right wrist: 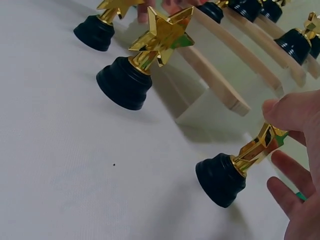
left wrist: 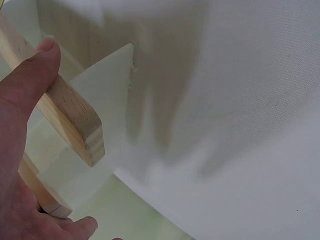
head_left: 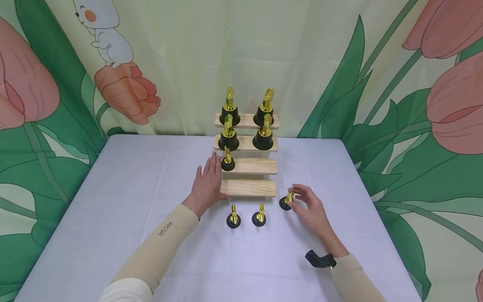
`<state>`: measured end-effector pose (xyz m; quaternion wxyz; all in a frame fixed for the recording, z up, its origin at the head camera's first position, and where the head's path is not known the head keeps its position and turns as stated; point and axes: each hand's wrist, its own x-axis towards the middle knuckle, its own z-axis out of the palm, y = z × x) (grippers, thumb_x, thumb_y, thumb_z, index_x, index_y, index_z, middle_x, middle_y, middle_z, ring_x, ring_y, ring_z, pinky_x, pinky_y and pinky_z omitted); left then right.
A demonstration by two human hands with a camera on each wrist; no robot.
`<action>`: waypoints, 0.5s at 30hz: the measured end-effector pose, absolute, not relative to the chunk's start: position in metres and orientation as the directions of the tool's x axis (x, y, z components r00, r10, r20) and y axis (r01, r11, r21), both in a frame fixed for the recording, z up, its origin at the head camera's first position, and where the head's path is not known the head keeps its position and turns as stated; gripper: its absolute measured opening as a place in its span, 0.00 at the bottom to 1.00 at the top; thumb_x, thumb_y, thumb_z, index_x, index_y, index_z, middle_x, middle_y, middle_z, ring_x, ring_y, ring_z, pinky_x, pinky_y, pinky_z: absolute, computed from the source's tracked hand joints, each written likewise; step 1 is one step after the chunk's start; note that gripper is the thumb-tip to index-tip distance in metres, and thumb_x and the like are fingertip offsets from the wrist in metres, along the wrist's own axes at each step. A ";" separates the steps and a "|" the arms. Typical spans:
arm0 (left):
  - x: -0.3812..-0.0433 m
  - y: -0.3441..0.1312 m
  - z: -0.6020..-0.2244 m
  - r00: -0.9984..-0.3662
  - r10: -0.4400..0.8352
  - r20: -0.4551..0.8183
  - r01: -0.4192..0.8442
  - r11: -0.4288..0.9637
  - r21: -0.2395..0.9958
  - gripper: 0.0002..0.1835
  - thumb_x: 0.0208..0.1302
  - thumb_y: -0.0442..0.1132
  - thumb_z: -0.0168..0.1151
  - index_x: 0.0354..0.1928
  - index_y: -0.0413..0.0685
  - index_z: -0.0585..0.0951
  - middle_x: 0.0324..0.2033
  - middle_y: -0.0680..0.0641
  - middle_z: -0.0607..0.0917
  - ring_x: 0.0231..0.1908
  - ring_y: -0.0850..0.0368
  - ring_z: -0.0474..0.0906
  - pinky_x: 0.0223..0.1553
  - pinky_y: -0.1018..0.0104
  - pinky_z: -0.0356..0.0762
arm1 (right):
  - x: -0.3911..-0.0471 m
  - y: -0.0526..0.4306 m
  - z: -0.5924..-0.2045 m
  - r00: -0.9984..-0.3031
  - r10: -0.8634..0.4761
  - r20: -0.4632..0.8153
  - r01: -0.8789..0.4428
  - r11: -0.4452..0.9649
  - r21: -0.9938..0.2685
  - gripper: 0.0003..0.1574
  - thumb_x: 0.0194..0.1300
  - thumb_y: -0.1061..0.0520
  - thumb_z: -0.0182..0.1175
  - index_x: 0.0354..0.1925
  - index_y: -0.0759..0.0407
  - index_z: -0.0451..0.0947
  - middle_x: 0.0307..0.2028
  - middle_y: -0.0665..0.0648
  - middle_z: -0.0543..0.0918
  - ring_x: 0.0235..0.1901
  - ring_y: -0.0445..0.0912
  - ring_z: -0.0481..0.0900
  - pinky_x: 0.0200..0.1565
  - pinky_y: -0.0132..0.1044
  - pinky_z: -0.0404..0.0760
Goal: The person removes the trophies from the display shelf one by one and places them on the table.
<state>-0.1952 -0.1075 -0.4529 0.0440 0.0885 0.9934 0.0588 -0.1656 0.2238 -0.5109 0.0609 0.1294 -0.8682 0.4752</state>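
My right hand [head_left: 311,209] pinches a small gold star trophy [right wrist: 222,179] by its star, between thumb and fingers. Its black base is tilted in the right wrist view, just right of the tiered wooden rack [head_left: 249,188]. Against the rack's left side lies my left hand [head_left: 206,184], fingers straight and pointing away. The left thumb [left wrist: 37,67] presses on a plank's end in the left wrist view. Two more small star trophies, one on the left [head_left: 233,219] and one on the right [head_left: 259,218], stand on the table before the rack.
One small trophy [head_left: 228,161] stands at the left end of the second plank from the front. Larger trophies [head_left: 228,138] stand in pairs on the two rear planks. White cloth covers the table [head_left: 124,188]; a patterned curtain [head_left: 188,63] hangs behind.
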 end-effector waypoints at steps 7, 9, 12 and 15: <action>-0.196 -0.108 -0.454 -0.980 0.180 -0.083 0.168 0.977 0.130 0.76 0.42 0.65 0.77 0.77 0.35 0.37 0.78 0.36 0.37 0.78 0.40 0.43 0.75 0.39 0.49 | -0.169 0.225 -0.504 -0.958 -0.136 0.252 -0.286 0.497 -0.819 0.34 0.62 0.64 0.67 0.64 0.54 0.69 0.57 0.53 0.82 0.60 0.45 0.76 0.64 0.39 0.75; -0.196 -0.108 -0.455 -0.980 0.183 -0.080 0.171 0.976 0.132 0.76 0.42 0.65 0.78 0.77 0.35 0.37 0.78 0.36 0.37 0.78 0.40 0.44 0.75 0.39 0.50 | -0.169 0.223 -0.499 -0.957 -0.125 0.263 -0.290 0.504 -0.814 0.32 0.64 0.64 0.66 0.64 0.54 0.70 0.57 0.53 0.82 0.61 0.45 0.75 0.64 0.40 0.74; -0.196 -0.108 -0.454 -0.979 0.185 -0.083 0.173 0.975 0.136 0.76 0.43 0.65 0.77 0.77 0.35 0.37 0.78 0.36 0.37 0.78 0.40 0.44 0.75 0.39 0.49 | -0.167 0.217 -0.484 -0.955 -0.103 0.279 -0.291 0.509 -0.810 0.30 0.65 0.66 0.63 0.64 0.56 0.70 0.57 0.56 0.82 0.61 0.47 0.75 0.64 0.44 0.74; -0.196 -0.108 -0.453 -0.979 0.189 -0.082 0.176 0.974 0.142 0.75 0.43 0.64 0.77 0.77 0.35 0.37 0.78 0.36 0.36 0.78 0.40 0.44 0.75 0.39 0.49 | -0.163 0.207 -0.463 -0.952 -0.094 0.292 -0.298 0.501 -0.813 0.28 0.65 0.69 0.61 0.63 0.61 0.70 0.56 0.60 0.82 0.61 0.51 0.75 0.63 0.50 0.74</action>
